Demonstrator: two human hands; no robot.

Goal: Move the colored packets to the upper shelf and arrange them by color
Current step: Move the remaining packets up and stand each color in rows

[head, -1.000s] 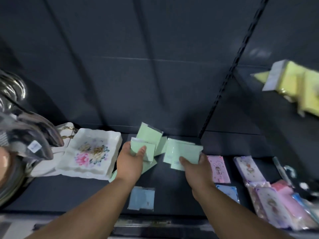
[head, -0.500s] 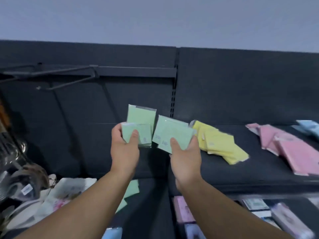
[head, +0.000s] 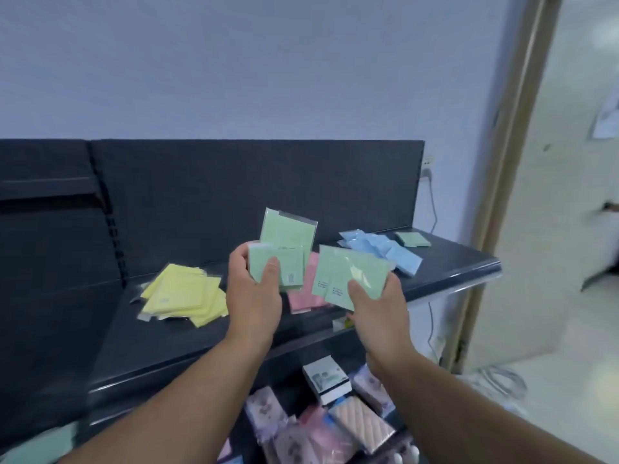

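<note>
Two bunches of green packets, held in front of the upper shelf.

Head view: the left green packets stand upright and face the camera. The right green packets are fanned, long axis sideways. Yellow packets, pink packets and blue packets lie in separate piles on the dark shelf, under a pale wall. The left hand and right hand are apart, each pinching its bunch with the thumb in front.

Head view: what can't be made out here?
All in the head view:
- pink packets: mostly hidden behind both hands' packets; count unknown.
- left green packets, gripped by the left hand, and right green packets, gripped by the right hand: overlapped, count unclear; print too small.
- lower-shelf items: blurred, partly covered by forearms, cut by the bottom edge.
</note>
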